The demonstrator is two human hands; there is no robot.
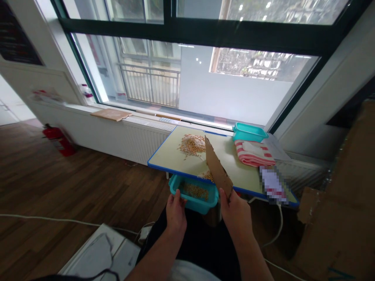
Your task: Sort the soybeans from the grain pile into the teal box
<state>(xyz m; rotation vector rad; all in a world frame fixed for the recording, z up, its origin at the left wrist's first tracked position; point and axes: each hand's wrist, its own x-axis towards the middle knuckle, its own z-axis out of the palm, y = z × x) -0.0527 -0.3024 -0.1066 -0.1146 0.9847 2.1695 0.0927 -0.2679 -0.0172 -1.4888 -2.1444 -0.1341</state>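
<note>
Your left hand (175, 212) grips the tub (193, 193) at its 7 o'clock corner; thumb over the rim, the other fingers hidden underneath; the tub sits just below the table's near edge, touching it or not, cannot tell.

Your right hand (236, 214) is closed around the near end of the card (216, 168); thumb on its left face, fingers curled behind; the card stands on edge and runs from the hand toward 11 o'clock across the table (170, 158); its far tip reaches the main heap.

Beans (191, 145): the main heap lies loose on the table at 12 o'clock from the tub, just left of the card's tip; a smaller clump sits at the table's near edge against the card's left face, right above the tub; a thin layer covers the tub's floor.

Table: pale top, blue rim, set against the radiator (140, 136) under the window (187, 78).

Far tub (249, 132) at the table's 1 o'clock corner, same teal; contents not visible.

Cloth (254, 153), red and white stripes, folded, just on the near side of the far tub.

A blurred item (272, 185) lies at the table's 4 o'clock corner; unreadable.

Extinguisher (58, 140) lies on the floor at 9 o'clock, well apart; board (111, 114) rests on the sill at 10 o'clock; boxes (345, 218) stand at 3 o'clock beside the table; a cable (58, 220) crosses the floor at 8 o'clock.
</note>
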